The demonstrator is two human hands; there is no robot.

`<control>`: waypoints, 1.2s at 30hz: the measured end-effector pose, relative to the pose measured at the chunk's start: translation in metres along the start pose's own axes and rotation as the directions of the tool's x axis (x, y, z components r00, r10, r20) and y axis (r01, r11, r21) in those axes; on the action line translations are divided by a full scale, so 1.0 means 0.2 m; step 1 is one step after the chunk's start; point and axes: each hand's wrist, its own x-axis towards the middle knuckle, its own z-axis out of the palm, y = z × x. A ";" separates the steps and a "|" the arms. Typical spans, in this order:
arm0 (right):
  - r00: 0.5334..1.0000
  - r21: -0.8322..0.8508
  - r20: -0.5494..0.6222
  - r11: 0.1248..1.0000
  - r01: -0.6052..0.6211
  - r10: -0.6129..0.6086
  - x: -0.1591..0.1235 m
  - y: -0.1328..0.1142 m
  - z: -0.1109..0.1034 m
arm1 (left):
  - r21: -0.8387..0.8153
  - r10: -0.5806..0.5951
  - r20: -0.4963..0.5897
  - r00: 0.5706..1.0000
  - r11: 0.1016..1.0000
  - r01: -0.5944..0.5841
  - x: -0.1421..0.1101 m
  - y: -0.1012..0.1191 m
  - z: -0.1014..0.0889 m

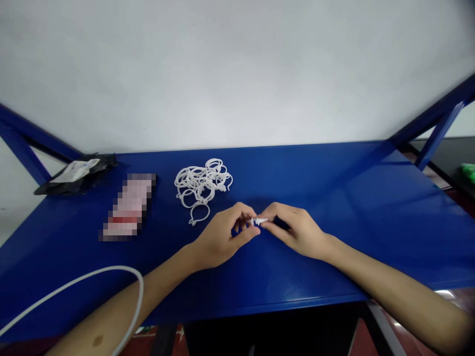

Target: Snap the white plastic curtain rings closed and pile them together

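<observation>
A small white plastic piece (261, 220) with a tapered end bridges the fingertips of both hands over the front half of the blue table (334, 198). My left hand (224, 235) pinches its left end between thumb and fingers. From the other side, my right hand (299, 230) grips the tapered end with thumb and forefinger. Part of the piece is covered by the fingers, so its full shape is hidden. Just beyond my left hand lies a tangled pile of white plastic rings (204, 180). One white ring (200, 212) rests at the pile's near edge.
A black plastic package (77, 175) with a white label lies at the far left. Beside it is a blurred-out pink and white rectangular item (128, 207). A white cable (92, 272) loops across my left forearm. Blue frame bars (441, 133) rise at both table ends, before a white wall.
</observation>
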 end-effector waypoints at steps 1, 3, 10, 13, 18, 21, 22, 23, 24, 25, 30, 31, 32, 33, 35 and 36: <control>0.999 0.022 -0.023 0.999 -0.037 0.037 0.00 0.00 0.00 | -0.052 -0.029 -0.022 0.999 0.998 0.028 0.00 0.00 0.00; 0.994 0.068 -0.050 0.993 -0.092 0.095 0.00 0.00 0.01 | -0.102 -0.067 -0.065 0.996 0.993 0.060 0.00 -0.01 0.00; 0.996 0.107 -0.023 0.990 -0.087 0.090 0.01 -0.02 0.01 | 0.066 0.016 -0.112 0.994 0.998 -0.009 0.01 0.01 0.01; 0.996 0.114 -0.051 0.991 -0.069 0.075 0.01 -0.03 0.01 | 0.081 0.093 -0.124 0.988 0.993 -0.083 0.01 0.02 0.01; 0.991 0.070 -0.114 0.995 -0.068 0.076 0.01 -0.03 0.01 | 0.123 0.156 -0.146 0.977 0.983 -0.138 0.00 0.02 0.02; 0.992 0.053 -0.119 0.998 -0.040 0.046 0.01 -0.03 0.01 | 0.216 0.189 -0.153 0.970 0.964 -0.154 0.00 0.00 0.03; 0.993 0.049 -0.108 0.998 -0.032 0.037 0.01 -0.03 0.01 | 0.267 0.216 -0.154 0.964 0.949 -0.170 -0.01 0.00 0.04; 0.995 0.045 -0.095 0.999 -0.026 0.030 0.01 -0.03 0.01 | 0.325 0.251 -0.152 0.956 0.926 -0.192 -0.01 -0.01 0.04; 0.996 0.041 -0.081 0.999 -0.022 0.025 0.01 -0.03 0.01 | 0.385 0.290 -0.147 0.946 0.897 -0.216 -0.01 -0.01 0.05; 0.998 0.037 -0.066 0.999 -0.017 0.019 0.01 -0.03 0.01 | 0.442 0.328 -0.139 0.934 0.865 -0.238 -0.01 -0.02 0.05; 1.000 -0.028 0.005 0.999 0.025 -0.025 0.00 -0.04 0.01 | 0.585 0.450 -0.114 0.886 0.751 -0.306 -0.01 -0.02 0.07; 0.999 -0.053 0.011 0.998 0.039 -0.038 0.00 -0.04 0.01 | 0.590 0.463 -0.113 0.879 0.743 -0.316 -0.01 -0.02 0.08; 0.998 -0.078 0.015 0.995 0.055 -0.054 0.00 -0.05 0.01 | 0.597 0.473 -0.114 0.874 0.736 -0.321 -0.02 -0.02 0.08; 0.997 -0.100 0.019 0.992 0.077 -0.075 0.00 -0.05 0.01 | 0.606 0.479 -0.113 0.870 0.727 -0.322 -0.02 -0.02 0.09; 0.992 -0.151 0.034 0.981 0.122 -0.119 0.00 -0.06 0.02 | 0.639 0.494 -0.105 0.863 0.698 -0.322 -0.03 -0.01 0.10; 0.990 -0.181 0.045 0.974 0.138 -0.132 0.00 -0.06 0.02 | 0.659 0.502 -0.095 0.860 0.679 -0.324 -0.03 -0.01 0.11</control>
